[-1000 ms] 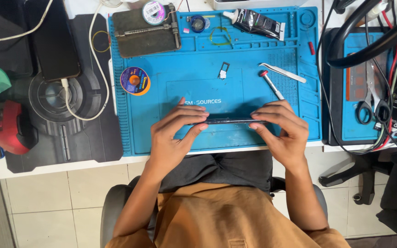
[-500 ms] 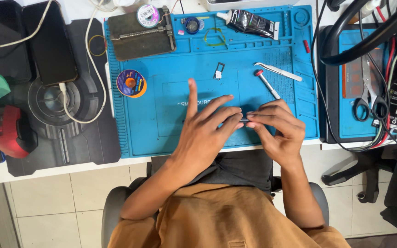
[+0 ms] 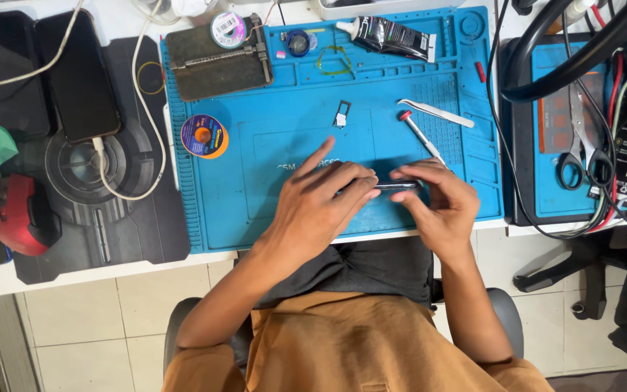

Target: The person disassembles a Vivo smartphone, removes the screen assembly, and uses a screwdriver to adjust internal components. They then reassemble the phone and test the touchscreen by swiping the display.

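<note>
A dark phone stands on its edge over the near part of the blue repair mat. My left hand grips its left end, index finger stretched out across the mat. My right hand pinches its right end with thumb and fingers. Only a thin strip of the phone shows between my fingers. A red-tipped screwdriver lies just beyond my right hand, silver tweezers farther back. A small metal tray part rests mid-mat.
A solder spool, a metal holder plate and a black glue tube lie on the mat's far side. At left, a black phone on a cable and a red object. Scissors and cables crowd the right.
My left hand has slid across to the right over the phone, its index finger lifting and then lowering a little. The phone has moved slightly away from the mat's near edge. The view has also shifted.
</note>
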A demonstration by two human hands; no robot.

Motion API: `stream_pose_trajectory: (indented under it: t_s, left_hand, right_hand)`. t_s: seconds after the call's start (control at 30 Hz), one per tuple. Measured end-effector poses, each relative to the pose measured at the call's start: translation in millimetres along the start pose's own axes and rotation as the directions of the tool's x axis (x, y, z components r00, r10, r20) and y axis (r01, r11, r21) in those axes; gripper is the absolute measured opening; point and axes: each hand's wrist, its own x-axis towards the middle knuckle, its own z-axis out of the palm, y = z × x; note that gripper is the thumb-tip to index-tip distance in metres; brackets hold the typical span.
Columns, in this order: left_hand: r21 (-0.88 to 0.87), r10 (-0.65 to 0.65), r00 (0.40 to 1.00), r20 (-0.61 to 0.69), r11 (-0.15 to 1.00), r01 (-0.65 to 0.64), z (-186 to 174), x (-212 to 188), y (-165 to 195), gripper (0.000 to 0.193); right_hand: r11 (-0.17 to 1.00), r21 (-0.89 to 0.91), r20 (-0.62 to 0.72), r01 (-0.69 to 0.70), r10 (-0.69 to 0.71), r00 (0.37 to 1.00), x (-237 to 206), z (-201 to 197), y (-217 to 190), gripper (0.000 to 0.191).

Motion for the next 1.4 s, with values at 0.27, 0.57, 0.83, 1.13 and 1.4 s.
stream_pose_trajectory:
  t_s: [0.27, 0.57, 0.83, 1.13, 1.4]
  left_hand:
    - [-0.008, 0.039, 0.999, -0.024, 0.999, -0.039, 2.1, 4.4, 8.6, 0.014]
    - [-0.264, 0.063, 0.992, -0.108, 0.96, -0.089, -9.5, -0.2, 10.4, 0.015]
    - [-0.689, -0.226, 0.937, -0.266, 0.724, -0.021, 4.8, -12.2, 14.6, 0.017]
    - [-0.573, -0.102, 0.928, -0.358, 0.809, -0.132, -2.3, -11.2, 21.2, 0.025]
    - [-0.425, -0.124, 0.934, -0.336, 0.905, -0.033, -15.5, -10.9, 28.7, 0.025]
  right_hand:
    - [0.997, 0.078, -0.042, -0.023, 0.026, 0.999, -9.7, -5.6, 5.8, 0.02]
    - [0.992, 0.0, -0.07, 0.124, -0.124, 0.99, -9.2, -4.1, -26.0, 0.025]
    - [0.97, 0.096, -0.194, 0.224, -0.203, 0.96, -6.1, 12.4, -45.8, 0.025]
    - [0.936, -0.092, -0.033, 0.34, -0.344, 0.938, 13.1, 20.4, -66.4, 0.021]
    - [0.945, -0.143, 0.005, 0.295, -0.297, 0.955, 12.1, 16.5, -70.4, 0.027]
